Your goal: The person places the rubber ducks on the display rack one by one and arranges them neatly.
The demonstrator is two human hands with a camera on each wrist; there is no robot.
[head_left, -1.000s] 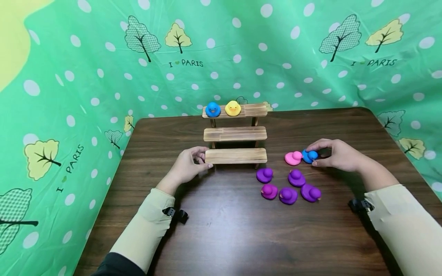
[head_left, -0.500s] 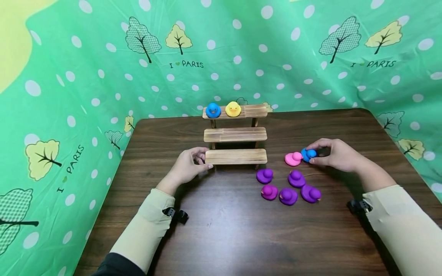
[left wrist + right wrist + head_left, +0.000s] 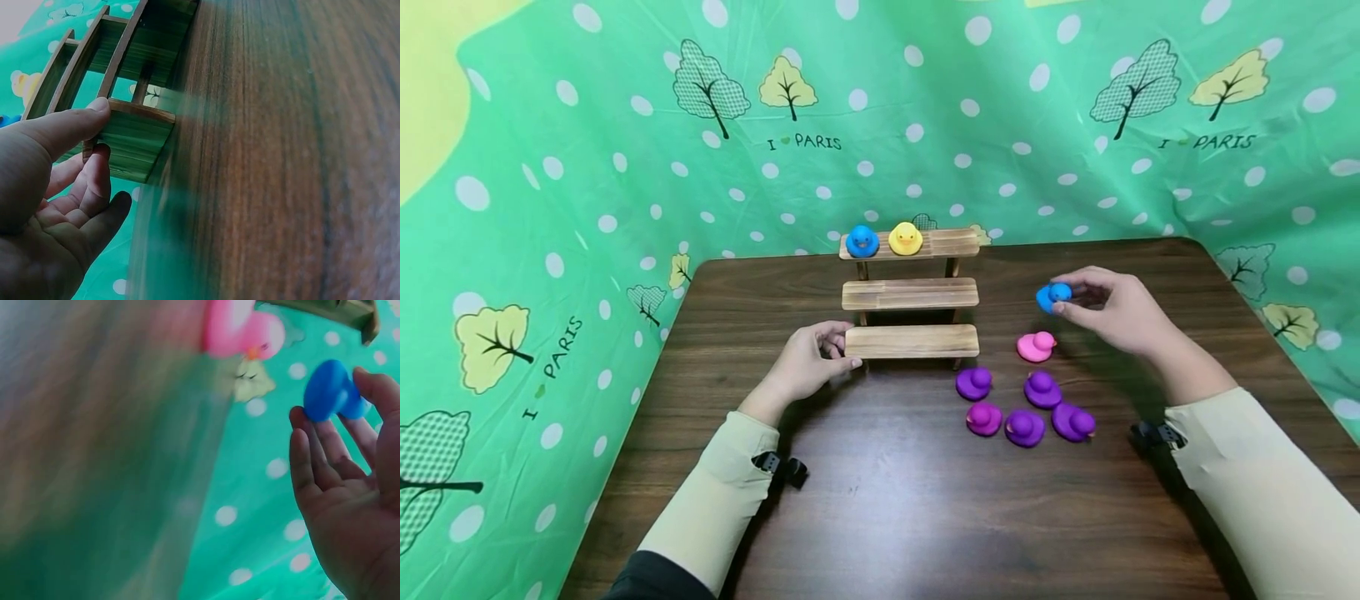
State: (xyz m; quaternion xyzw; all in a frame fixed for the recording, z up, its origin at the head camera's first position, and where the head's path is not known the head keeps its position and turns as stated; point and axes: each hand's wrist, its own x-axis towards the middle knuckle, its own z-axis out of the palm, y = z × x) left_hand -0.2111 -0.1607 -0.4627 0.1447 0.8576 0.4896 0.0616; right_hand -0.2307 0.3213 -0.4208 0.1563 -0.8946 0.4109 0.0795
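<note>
My right hand (image 3: 1112, 308) pinches a blue rubber duck (image 3: 1054, 297) between thumb and fingers, lifted off the table. In the right wrist view the duck (image 3: 328, 390) shows from below. At the left end of the lowest step of a three-step wooden display shelf (image 3: 912, 342), my left hand (image 3: 808, 360) grips the board; the left wrist view shows thumb and fingers around its edge. On the top step sit another blue duck (image 3: 862, 242) and a yellow duck (image 3: 906, 238), side by side. A pink duck (image 3: 1036, 347) rests on the table below my right hand.
Several purple ducks (image 3: 1025, 427) and a magenta-purple duck (image 3: 983, 418) lie on the dark wooden table (image 3: 880, 517), front right of the shelf. A green dotted cloth (image 3: 925, 100) hangs behind the table and along its sides.
The blue duck in my right hand has risen from beside the pink duck and moved up and slightly left. My left hand stays on the shelf.
</note>
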